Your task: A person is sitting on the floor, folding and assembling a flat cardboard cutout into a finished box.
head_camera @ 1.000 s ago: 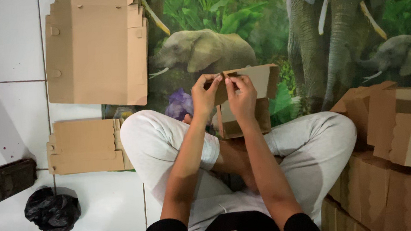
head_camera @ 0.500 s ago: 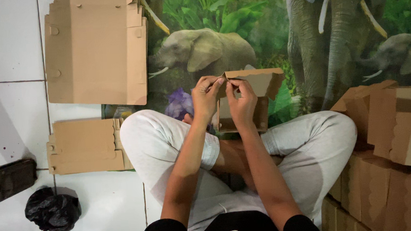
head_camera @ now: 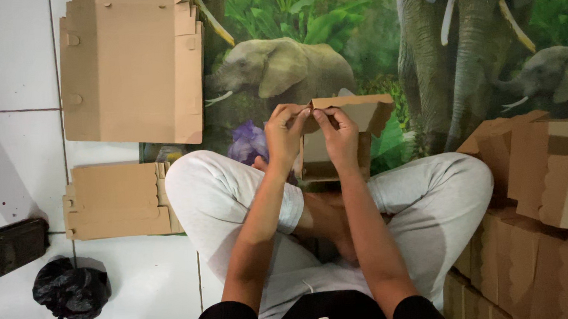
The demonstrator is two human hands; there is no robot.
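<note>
Both hands have barely shifted since half a second ago, pinching the same top edge of the small cardboard box held above the crossed legs. Left hand has its grip closed on the box's upper left corner; right hand pinches the edge just beside it, fingertips nearly touching. Flat cardboard sheets lie on the floor to the left, folded boxes stacked at right.

A small brown corrugated cardboard box stood half-folded above the person's crossed legs, held off the floor. Its top flap was bent over along the upper edge, with a zigzag-cut tab hanging at the right corner. The open inside faced the camera, plain and unprinted.
</note>
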